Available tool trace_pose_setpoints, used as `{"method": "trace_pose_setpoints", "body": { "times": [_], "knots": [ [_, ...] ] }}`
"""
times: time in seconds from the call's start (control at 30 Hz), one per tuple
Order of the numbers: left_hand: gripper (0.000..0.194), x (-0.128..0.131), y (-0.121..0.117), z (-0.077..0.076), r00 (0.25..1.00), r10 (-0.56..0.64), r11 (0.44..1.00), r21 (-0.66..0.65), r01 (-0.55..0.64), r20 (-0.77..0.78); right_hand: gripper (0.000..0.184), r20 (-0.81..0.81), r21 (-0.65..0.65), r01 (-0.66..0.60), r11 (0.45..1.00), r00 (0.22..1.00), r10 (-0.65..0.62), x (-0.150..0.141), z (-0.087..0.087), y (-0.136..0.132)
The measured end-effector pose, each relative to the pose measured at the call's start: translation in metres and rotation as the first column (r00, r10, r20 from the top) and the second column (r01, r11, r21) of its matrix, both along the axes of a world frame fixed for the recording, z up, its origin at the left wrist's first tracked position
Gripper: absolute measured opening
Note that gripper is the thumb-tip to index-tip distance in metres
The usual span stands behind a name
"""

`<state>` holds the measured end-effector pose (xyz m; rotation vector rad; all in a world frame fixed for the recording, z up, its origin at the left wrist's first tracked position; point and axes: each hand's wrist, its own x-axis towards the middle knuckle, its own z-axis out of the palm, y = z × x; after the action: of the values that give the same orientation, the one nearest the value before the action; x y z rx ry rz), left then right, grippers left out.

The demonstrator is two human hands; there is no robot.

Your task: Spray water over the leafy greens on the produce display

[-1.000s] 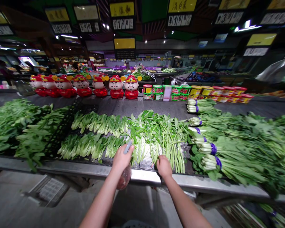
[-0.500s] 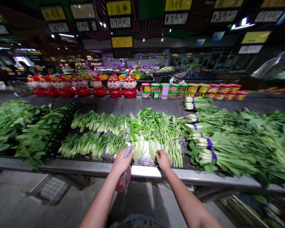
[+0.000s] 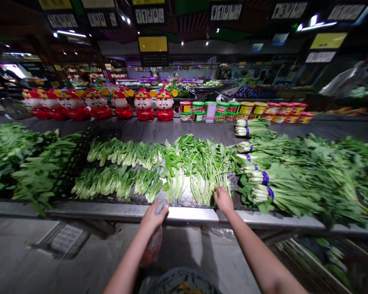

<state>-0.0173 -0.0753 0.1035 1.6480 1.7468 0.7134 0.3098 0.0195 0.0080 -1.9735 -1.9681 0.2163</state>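
My left hand (image 3: 153, 218) is wrapped around a spray bottle, over the metal front edge of the display. Its grey head (image 3: 161, 206) pokes out above the fingers, and the clear reddish body (image 3: 151, 248) hangs below the wrist. My right hand (image 3: 223, 199) is at the lower stems of leafy greens that look like water spinach (image 3: 199, 163), with fingers curled in on the right-hand stems. The fingertips are partly hidden. Left of these greens lie two rows of small bok choy (image 3: 119, 181) on the perforated metal tray.
Greens tied with purple bands (image 3: 260, 177) are heaped at right; loose leafy greens (image 3: 33, 159) fill the left. Red figurine jars (image 3: 164, 105) and stacked tubs (image 3: 221, 111) line the back ledge. A metal rail (image 3: 184, 214) borders the front. Crates (image 3: 64, 241) stand below.
My right hand has moved right along the stems. My left hand has dropped lower and toward me with the spray bottle. The view has tilted slightly downward.
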Motion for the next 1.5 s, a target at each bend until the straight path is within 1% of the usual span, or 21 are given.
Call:
{"method": "trace_pose_setpoints", "body": {
  "times": [0.13, 0.23, 0.3, 0.43, 0.53, 0.63, 0.77, 0.83, 0.9, 1.0, 1.07, 1.13, 1.27, 1.33, 1.4, 1.5],
  "knots": [
    [0.037, 0.009, -0.005, 0.002, 0.997, -0.072, 0.997, 0.015, 0.072, 0.039, 0.033, 0.038, -0.043, 0.067, 0.997, 0.997, -0.066, 0.004, -0.007, -0.007],
    [0.038, 0.020, -0.010, 0.004, 0.991, -0.085, 0.996, 0.016, 0.083, 0.102, 0.035, 0.087, -0.079, 0.147, 0.986, 0.986, -0.140, 0.001, -0.011, -0.013],
    [0.036, 0.027, -0.012, 0.004, 0.985, -0.085, 0.996, 0.022, 0.083, 0.150, 0.036, 0.112, -0.078, 0.164, 0.983, 0.982, -0.155, -0.002, -0.011, -0.016],
    [0.029, 0.039, -0.013, -0.003, 0.969, -0.145, 0.988, 0.073, 0.133, 0.200, 0.037, 0.131, -0.080, 0.182, 0.980, 0.977, -0.171, -0.004, -0.011, -0.018],
    [0.027, 0.044, -0.013, -0.010, 0.971, -0.169, 0.984, 0.090, 0.156, 0.168, 0.036, 0.130, -0.089, 0.201, 0.976, 0.973, -0.188, -0.005, -0.011, -0.018],
    [0.028, 0.044, -0.011, -0.017, 0.981, -0.177, 0.982, 0.088, 0.169, 0.085, 0.035, 0.124, -0.092, 0.207, 0.974, 0.973, -0.195, -0.005, -0.012, -0.018],
    [0.028, 0.041, -0.009, -0.017, 0.973, -0.229, 0.968, 0.101, 0.229, -0.009, 0.035, 0.129, -0.079, 0.207, 0.975, 0.972, -0.196, -0.006, -0.011, -0.018],
    [0.029, 0.041, -0.008, -0.014, 0.970, -0.243, 0.965, 0.098, 0.242, 0.006, 0.034, 0.131, -0.074, 0.211, 0.975, 0.971, -0.200, -0.006, -0.010, -0.019],
    [0.029, 0.042, -0.007, -0.009, 0.971, -0.234, 0.970, 0.084, 0.229, 0.052, 0.034, 0.131, -0.072, 0.213, 0.974, 0.971, -0.202, -0.006, -0.010, -0.019],
    [0.034, 0.046, -0.002, 0.000, 0.973, -0.190, 0.981, 0.058, 0.184, 0.131, 0.034, 0.125, -0.080, 0.210, 0.974, 0.972, -0.199, -0.006, -0.010, -0.019],
    [0.038, 0.048, 0.003, 0.009, 0.972, -0.173, 0.984, 0.066, 0.164, 0.156, 0.034, 0.120, -0.089, 0.213, 0.973, 0.972, -0.202, -0.006, -0.010, -0.019],
    [0.040, 0.050, 0.011, 0.018, 0.970, -0.196, 0.979, 0.077, 0.186, 0.144, 0.034, 0.119, -0.096, 0.219, 0.971, 0.971, -0.207, -0.006, -0.010, -0.019],
    [0.046, 0.056, 0.028, 0.040, 0.968, -0.195, 0.975, 0.141, 0.173, 0.158, 0.034, 0.127, -0.101, 0.222, 0.970, 0.970, -0.208, -0.007, -0.009, -0.019],
    [0.046, 0.059, 0.033, 0.049, 0.971, -0.171, 0.978, 0.148, 0.147, 0.165, 0.035, 0.125, -0.101, 0.219, 0.970, 0.970, -0.206, -0.007, -0.009, -0.019],
    [0.045, 0.062, 0.036, 0.054, 0.976, -0.143, 0.983, 0.138, 0.121, 0.161, 0.034, 0.122, -0.099, 0.213, 0.972, 0.972, -0.201, -0.006, -0.009, -0.019],
    [0.044, 0.065, 0.039, 0.055, 0.985, -0.110, 0.989, 0.110, 0.095, 0.137, 0.033, 0.123, -0.088, 0.208, 0.974, 0.973, -0.197, -0.006, -0.011, -0.018]
  ]
}}
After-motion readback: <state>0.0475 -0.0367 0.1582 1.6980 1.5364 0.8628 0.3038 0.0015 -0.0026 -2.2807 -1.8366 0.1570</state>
